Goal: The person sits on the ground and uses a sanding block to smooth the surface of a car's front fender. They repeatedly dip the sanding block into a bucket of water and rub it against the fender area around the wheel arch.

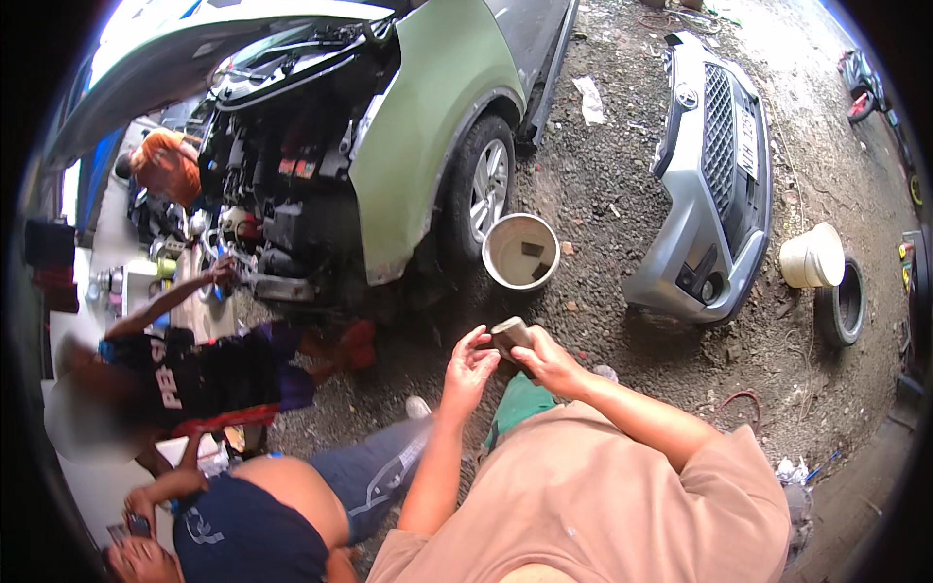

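In front of my body, my right hand (549, 364) is closed around a small grey-brown block (511, 334) that looks like a sanding block. Close by on its left, my left hand (468, 372) has its fingers apart and slightly bent, the fingertips near the block's edge. Whether they touch it I cannot tell. Just beyond both hands stands a white bucket (494, 269), with dark flat pieces (532, 250) inside. The pale green fender (413, 146) of a car rises behind the bucket, above its front wheel (483, 185).
A silver front bumper (649, 267) rests on the gravel to the right. Past it are a white pail (814, 257) and a tyre (844, 309). At left, one person (209, 374) reaches into the open engine bay (282, 194); another person (253, 515) is nearer, and a third (167, 165) farther off.
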The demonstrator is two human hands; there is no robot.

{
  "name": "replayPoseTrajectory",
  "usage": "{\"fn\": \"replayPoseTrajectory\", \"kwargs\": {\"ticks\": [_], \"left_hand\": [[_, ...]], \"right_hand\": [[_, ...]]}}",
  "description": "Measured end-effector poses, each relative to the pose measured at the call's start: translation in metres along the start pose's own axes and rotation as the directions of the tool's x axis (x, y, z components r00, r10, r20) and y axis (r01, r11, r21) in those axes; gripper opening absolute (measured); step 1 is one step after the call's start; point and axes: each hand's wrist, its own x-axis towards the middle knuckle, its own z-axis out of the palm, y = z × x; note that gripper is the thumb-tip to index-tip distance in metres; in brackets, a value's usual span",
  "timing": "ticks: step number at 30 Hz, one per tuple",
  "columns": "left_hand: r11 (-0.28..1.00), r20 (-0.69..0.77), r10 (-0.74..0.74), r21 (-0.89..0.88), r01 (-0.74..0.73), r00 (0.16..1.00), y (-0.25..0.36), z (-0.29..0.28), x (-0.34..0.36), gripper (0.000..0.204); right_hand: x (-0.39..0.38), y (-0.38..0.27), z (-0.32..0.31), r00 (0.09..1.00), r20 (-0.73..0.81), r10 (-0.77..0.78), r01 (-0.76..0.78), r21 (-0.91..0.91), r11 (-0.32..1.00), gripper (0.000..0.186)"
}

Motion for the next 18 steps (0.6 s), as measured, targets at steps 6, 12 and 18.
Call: {"fn": "replayPoseTrajectory", "kwargs": {"ticks": [6, 12, 18], "left_hand": [[0.620, 0.073, 0.433, 0.700, -0.356, 0.898, 0.094, -0.103, 0.164, 0.043], [0.041, 0.337, 0.626, 0.886, -0.461, 0.703, 0.198, -0.176, 0.339, 0.051], [-0.244, 0.494, 0.423, 0.870, -0.429, 0.760, 0.204, -0.169, 0.469, 0.066]], "right_hand": [[0.090, 0.080, -0.008, 0.914, -0.349, 0.208, -0.203, 0.052, 0.978, 0.040], [0.167, 0.172, -0.003, 0.794, -0.434, 0.426, -0.425, 0.106, 0.899, 0.052], [0.267, 0.282, -0.022, 0.683, -0.361, 0.634, -0.573, 0.273, 0.773, 0.046]]}}
